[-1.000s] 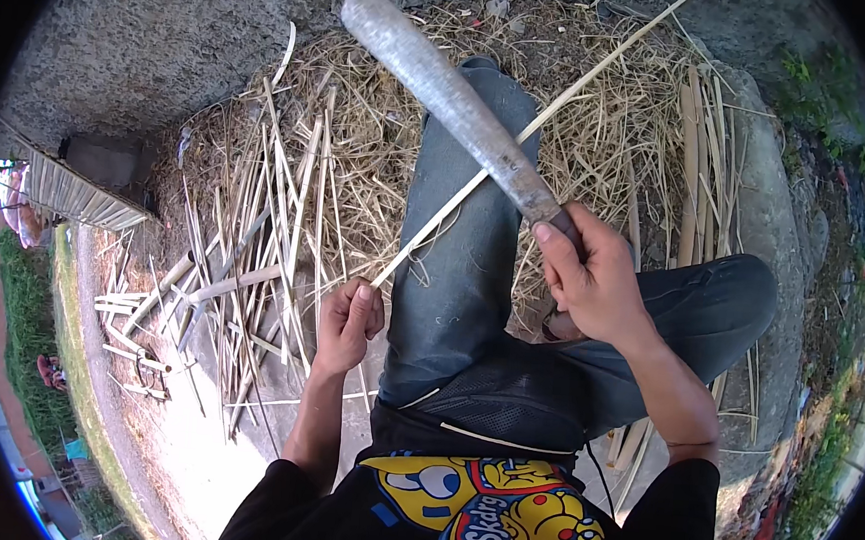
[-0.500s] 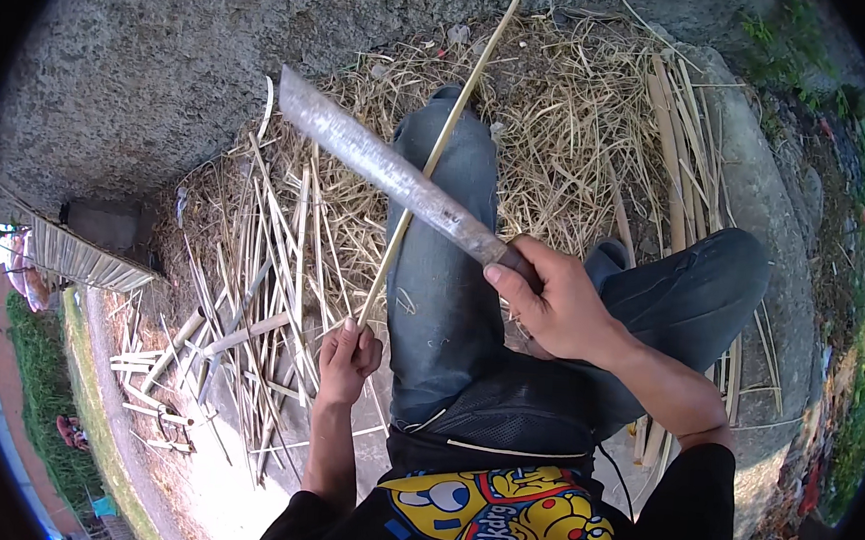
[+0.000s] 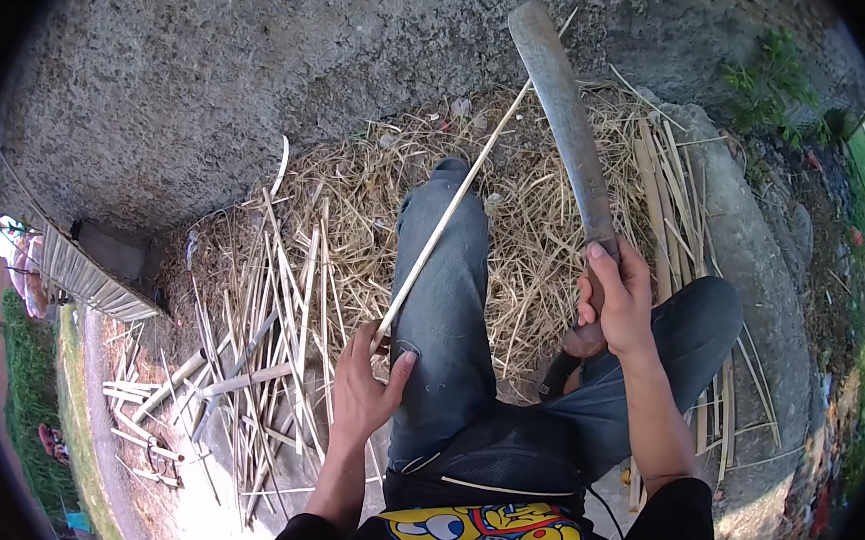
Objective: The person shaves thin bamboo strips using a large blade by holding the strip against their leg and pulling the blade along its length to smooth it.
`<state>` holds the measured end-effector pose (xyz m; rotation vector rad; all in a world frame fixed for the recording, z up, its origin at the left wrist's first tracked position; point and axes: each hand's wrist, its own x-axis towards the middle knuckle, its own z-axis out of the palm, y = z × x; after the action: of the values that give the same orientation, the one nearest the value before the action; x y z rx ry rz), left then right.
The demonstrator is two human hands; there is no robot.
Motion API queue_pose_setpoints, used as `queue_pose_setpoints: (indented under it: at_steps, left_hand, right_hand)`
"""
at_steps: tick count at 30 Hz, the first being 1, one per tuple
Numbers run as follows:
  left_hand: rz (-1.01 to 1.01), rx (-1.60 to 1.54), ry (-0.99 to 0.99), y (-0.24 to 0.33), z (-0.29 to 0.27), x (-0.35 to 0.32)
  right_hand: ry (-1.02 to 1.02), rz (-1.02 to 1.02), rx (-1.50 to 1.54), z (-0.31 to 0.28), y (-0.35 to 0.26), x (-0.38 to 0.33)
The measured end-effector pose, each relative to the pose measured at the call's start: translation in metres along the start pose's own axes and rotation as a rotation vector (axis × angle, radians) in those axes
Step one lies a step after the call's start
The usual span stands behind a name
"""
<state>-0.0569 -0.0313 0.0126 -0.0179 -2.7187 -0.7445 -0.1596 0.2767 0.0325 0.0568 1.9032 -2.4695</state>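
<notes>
My right hand (image 3: 616, 295) is closed around the dark handle of a machete (image 3: 571, 114). Its long, worn blade points up and away, the tip reaching over the wall at the back. A pale, thin bamboo strip (image 3: 454, 203) slants across my left thigh, and its far end passes behind the blade. At the strip's near end is my left hand (image 3: 373, 381), beside the thigh. Its fingers curl loosely about the strip while the thumb stands apart; the fingertips are partly hidden. Dark trousers (image 3: 440, 301) cover my bent legs.
Split bamboo pieces (image 3: 274, 309) lie heaped on the left. Longer strips (image 3: 677, 187) lie at the right, beside a stone edge (image 3: 757, 217). Dry shavings (image 3: 541, 217) cover the ground ahead, up to a rough grey wall (image 3: 225, 85). A slatted panel (image 3: 91, 274) stands far left.
The machete has swung from pointing left across the strip to pointing up and away, as my right hand moved right. My left thumb has spread away from the strip, whose far end looks lower.
</notes>
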Motion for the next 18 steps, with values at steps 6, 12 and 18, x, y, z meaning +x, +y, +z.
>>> queue_pose_setpoints:
  at_steps: [6, 12, 18]
  left_hand:
    - [0.014, -0.017, 0.034, -0.008, 0.014, 0.026]
    - [-0.299, -0.709, 0.044, -0.019, -0.006, 0.063]
    - [-0.151, -1.079, -0.033, 0.013, -0.019, 0.104]
  right_hand:
    - [0.028, -0.067, 0.055, -0.011, 0.008, 0.004]
    - [0.257, -0.232, 0.076, -0.022, 0.017, 0.014]
    - [0.299, -0.313, 0.02, -0.023, 0.028, 0.017]
